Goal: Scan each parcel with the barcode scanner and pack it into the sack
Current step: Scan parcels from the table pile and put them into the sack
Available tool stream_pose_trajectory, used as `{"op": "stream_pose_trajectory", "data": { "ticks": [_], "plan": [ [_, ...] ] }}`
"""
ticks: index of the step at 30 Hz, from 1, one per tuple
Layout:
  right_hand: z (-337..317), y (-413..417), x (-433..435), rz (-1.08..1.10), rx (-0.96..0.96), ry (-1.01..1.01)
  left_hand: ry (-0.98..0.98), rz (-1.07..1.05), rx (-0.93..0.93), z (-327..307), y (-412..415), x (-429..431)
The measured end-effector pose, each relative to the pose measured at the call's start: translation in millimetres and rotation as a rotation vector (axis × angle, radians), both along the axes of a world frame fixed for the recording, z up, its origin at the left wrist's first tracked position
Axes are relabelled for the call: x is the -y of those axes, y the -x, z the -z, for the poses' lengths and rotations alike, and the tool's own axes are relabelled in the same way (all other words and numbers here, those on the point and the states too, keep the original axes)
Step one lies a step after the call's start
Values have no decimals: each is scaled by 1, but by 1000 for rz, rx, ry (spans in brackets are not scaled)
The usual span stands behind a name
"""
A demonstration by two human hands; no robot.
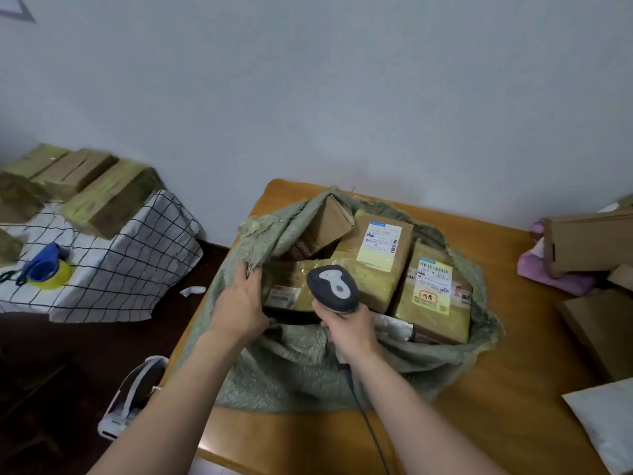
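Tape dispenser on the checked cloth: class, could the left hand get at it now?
Probably not at once: the left hand grips the sack, and dark floor separates it from the tape dispenser.

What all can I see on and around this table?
sack: one, grey-green, open on the table
parcels: at least four, brown, labelled, inside the sack
barcode scanner: one, dark grey, over the sack
table: one, orange-brown wood, by wall
taped boxes: several, brown, on the checked cloth, left
tape dispenser: one, blue with yellow roll, on that cloth
cardboard boxes: a few, brown, table's right edge
bag: one, pink, by those boxes
mailer: one, white, lower right
left hand: holds the sack's rim
right hand: grips the barcode scanner
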State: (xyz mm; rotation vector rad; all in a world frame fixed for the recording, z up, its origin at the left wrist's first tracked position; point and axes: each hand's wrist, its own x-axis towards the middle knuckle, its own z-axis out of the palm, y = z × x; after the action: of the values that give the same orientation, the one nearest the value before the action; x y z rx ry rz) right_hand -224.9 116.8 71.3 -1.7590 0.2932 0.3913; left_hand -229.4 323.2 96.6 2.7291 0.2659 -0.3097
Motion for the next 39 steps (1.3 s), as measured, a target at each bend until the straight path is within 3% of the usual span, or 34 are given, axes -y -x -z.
{"op": "stream_pose_trajectory", "data": {
  "ticks": [7, 11, 16, 22, 25, 29, 39],
  "plan": [
    [11, -8, -17, -214, -149, 31, 72, 24, 6, -8, 3, 7],
    [16, -1, -16, -50, -89, 66, 59, -13, -55, -9, 2, 7],
    [18, 6, 1, 23, -197, -236, 105, -9, -18, -1, 1, 17],
    [5, 20, 39, 92, -150, -379, 25, -52, -9, 9, 7, 50],
    [2, 32, 74, 154, -105, -401, -43, -98, 67, 5, 16, 79],
    [0, 51, 127, 258, -91, -421, 40, 13, 161, 6, 30, 134],
    [-11, 104, 280, 401, -59, -364, 212, 276, 92, 1, 51, 302]
  ]
}}
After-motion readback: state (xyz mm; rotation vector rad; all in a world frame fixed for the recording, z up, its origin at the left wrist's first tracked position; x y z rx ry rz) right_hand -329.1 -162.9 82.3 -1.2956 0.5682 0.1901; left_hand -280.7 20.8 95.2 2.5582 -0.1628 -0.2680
